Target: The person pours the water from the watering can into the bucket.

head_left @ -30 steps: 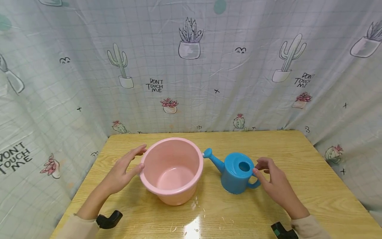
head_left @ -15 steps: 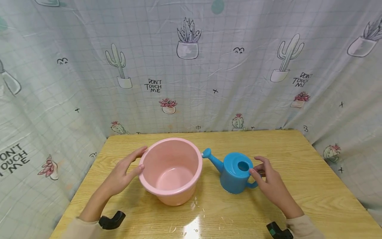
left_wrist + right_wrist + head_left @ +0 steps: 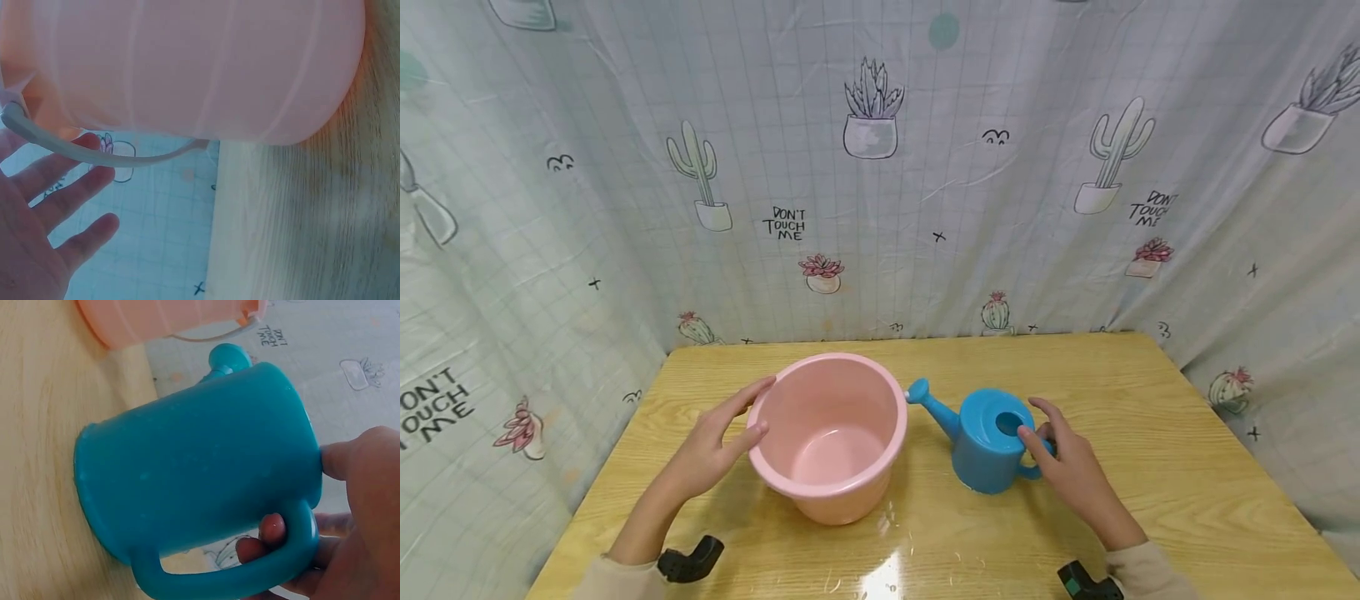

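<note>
A pink plastic bucket (image 3: 827, 433) stands upright on the wooden table (image 3: 1187, 467), left of centre. My left hand (image 3: 747, 410) lies against its left rim with straight fingers and the thumb on the rim. In the left wrist view the spread fingers (image 3: 75, 194) sit beside the bucket's (image 3: 200, 62) pale bail handle (image 3: 106, 156). A blue watering can (image 3: 988, 437) stands to the bucket's right, spout (image 3: 925, 396) towards it. My right hand (image 3: 1043, 433) grips the can's handle (image 3: 250, 575): fingers (image 3: 272, 528) curl through the loop, thumb on the top edge of the can (image 3: 200, 475).
A cactus-print curtain (image 3: 880, 208) closes in the table at the back and on both sides. Black wrist mounts (image 3: 688, 558) sit on both forearms near the front edge. A glare patch with small droplets (image 3: 887, 575) lies in front of the bucket.
My right hand has moved in from beside the can and curled its fingers through the handle. The left hand has drawn closer against the bucket's rim.
</note>
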`<state>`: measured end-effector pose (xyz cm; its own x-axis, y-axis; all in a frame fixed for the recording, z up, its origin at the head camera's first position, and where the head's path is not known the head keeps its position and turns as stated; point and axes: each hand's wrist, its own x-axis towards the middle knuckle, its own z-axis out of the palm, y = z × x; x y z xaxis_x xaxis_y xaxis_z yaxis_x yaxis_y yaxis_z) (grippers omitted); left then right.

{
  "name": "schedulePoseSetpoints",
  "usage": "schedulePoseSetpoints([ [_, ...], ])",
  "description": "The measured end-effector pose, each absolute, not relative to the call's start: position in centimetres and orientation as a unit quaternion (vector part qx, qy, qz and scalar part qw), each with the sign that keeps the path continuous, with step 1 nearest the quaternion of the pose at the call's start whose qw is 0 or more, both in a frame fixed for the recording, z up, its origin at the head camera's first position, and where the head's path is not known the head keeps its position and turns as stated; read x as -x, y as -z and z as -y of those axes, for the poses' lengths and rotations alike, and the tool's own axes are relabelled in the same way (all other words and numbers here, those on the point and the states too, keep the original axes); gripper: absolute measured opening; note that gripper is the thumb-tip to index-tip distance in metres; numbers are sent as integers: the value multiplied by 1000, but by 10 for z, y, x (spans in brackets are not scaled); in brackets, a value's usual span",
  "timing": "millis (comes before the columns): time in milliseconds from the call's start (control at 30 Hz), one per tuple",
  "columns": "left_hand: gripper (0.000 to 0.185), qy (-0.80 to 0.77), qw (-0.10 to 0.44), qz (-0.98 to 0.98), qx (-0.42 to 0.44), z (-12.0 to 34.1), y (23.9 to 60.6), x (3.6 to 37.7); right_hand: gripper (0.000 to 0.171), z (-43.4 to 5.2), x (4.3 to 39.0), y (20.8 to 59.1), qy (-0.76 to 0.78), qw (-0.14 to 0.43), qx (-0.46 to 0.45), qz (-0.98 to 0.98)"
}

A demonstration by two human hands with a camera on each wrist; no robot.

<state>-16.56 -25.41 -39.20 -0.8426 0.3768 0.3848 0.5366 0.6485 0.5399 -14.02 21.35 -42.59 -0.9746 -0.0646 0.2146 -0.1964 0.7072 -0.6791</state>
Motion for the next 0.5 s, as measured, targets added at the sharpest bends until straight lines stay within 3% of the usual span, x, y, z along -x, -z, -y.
schedulePoseSetpoints([
  [500,57,353,129,891,253,252,399,167,43,-205,142,431,-408,91,-39,907],
])
